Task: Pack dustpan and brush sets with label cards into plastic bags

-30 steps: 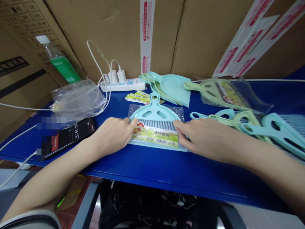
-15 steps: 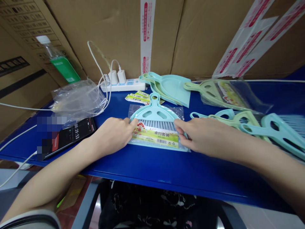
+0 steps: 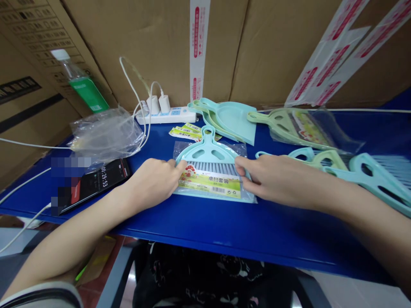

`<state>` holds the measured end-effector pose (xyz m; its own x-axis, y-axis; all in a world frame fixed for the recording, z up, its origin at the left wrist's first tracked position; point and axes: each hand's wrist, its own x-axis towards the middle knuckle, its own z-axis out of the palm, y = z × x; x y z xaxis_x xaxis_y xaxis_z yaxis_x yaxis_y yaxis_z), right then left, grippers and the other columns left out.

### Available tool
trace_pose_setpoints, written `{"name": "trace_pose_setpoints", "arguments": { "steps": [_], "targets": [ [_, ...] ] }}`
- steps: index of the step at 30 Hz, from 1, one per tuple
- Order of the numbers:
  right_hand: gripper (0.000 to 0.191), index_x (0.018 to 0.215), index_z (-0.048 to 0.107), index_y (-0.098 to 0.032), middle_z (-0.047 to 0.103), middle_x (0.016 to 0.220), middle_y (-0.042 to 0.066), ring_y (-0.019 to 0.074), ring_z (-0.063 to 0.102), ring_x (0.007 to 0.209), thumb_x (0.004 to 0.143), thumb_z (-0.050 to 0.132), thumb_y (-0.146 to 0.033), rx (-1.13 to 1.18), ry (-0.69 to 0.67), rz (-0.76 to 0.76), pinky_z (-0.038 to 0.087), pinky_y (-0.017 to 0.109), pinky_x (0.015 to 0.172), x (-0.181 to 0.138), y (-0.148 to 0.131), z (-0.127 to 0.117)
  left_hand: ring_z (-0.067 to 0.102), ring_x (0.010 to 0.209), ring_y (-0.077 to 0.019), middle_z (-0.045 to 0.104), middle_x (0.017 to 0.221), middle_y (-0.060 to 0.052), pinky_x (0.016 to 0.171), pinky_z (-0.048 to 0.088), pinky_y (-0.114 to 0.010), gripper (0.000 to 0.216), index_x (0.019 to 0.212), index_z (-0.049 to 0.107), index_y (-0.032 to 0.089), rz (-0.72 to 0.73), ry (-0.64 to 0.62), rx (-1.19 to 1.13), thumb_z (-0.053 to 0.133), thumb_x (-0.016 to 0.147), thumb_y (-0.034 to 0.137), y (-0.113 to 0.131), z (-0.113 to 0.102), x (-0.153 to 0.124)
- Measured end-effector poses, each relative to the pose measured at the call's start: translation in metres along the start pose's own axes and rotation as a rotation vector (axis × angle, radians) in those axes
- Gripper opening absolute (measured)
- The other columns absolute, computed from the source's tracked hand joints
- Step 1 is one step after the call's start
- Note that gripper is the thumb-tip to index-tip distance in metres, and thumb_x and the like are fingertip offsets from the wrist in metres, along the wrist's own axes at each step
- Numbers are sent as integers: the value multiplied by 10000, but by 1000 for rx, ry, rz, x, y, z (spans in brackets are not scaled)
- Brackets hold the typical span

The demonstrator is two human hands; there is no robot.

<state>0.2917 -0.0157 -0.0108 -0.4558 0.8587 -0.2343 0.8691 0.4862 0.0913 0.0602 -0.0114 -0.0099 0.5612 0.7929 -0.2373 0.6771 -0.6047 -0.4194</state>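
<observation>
A light blue brush and dustpan set lies in a clear plastic bag with a green and yellow label on the blue table. My left hand is curled at the bag's left edge, thumb pinching the bag there. My right hand grips the bag's right edge, fingers closed on it. The set's handle points away from me.
Stacked blue and green dustpans sit behind. A bagged green set and loose brushes lie to the right. A phone, crumpled clear bags, a power strip with cables and a bottle are left. Cardboard boxes wall the back.
Both hands stay on the bag's edges. My right hand has slid slightly up and left along the right edge. The bagged set has barely moved.
</observation>
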Motion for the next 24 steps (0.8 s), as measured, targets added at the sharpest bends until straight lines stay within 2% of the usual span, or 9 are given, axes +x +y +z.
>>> {"name": "trace_pose_setpoints", "arguments": {
  "steps": [3,5,8,10,11,14,19,24],
  "targets": [
    [150,846,552,-202,527,559,-2,156,476,483,884,408,-219,13,83,-8,209,275,478,0,3,-1,667,630,-228,662,752,-68,543,438,-305,250,1039,565,132,-11,9,4,363,890,128,1,0,0],
    [144,871,576,-188,571,601,17,160,480,495,881,434,-217,-18,239,-57,223,284,484,0,-1,1,669,625,-227,666,742,-68,540,431,-302,247,1033,566,134,-10,20,-4,363,891,133,1,0,0],
    [176,863,605,-177,638,730,53,175,549,636,911,438,-203,-7,462,-369,359,293,585,1,-14,9,670,618,-237,671,735,-78,528,419,-307,255,1031,572,127,-4,39,-22,358,892,137,0,1,-1],
    [186,866,627,-175,651,777,57,187,568,726,928,463,-236,-6,538,-559,413,310,676,3,-23,17,669,611,-244,670,723,-82,521,414,-309,260,1034,575,121,-6,43,-34,359,892,137,0,1,-1],
    [184,871,638,-170,652,780,58,195,572,750,927,483,-250,-17,567,-602,424,317,690,4,-27,21,668,608,-246,670,717,-83,521,414,-309,260,1037,575,119,-8,45,-37,362,890,135,0,1,-1],
    [173,936,669,-147,658,804,65,210,584,756,904,532,-245,-40,586,-586,442,330,665,6,-34,30,669,607,-245,672,711,-87,531,421,-306,264,1051,572,116,-4,52,-43,368,886,128,0,1,-1],
    [225,1024,687,-123,656,810,69,208,588,706,866,526,-120,-90,566,-489,420,314,564,5,-38,34,676,618,-247,676,701,-93,559,441,-304,285,1080,569,115,-12,47,-56,361,886,130,0,0,-1],
    [258,1075,680,-146,633,852,81,205,590,735,887,504,-166,9,483,-472,427,301,574,4,-35,30,682,625,-254,661,632,-71,590,466,-315,319,1156,516,92,-173,74,-105,327,928,210,-1,2,6]
  ]
}}
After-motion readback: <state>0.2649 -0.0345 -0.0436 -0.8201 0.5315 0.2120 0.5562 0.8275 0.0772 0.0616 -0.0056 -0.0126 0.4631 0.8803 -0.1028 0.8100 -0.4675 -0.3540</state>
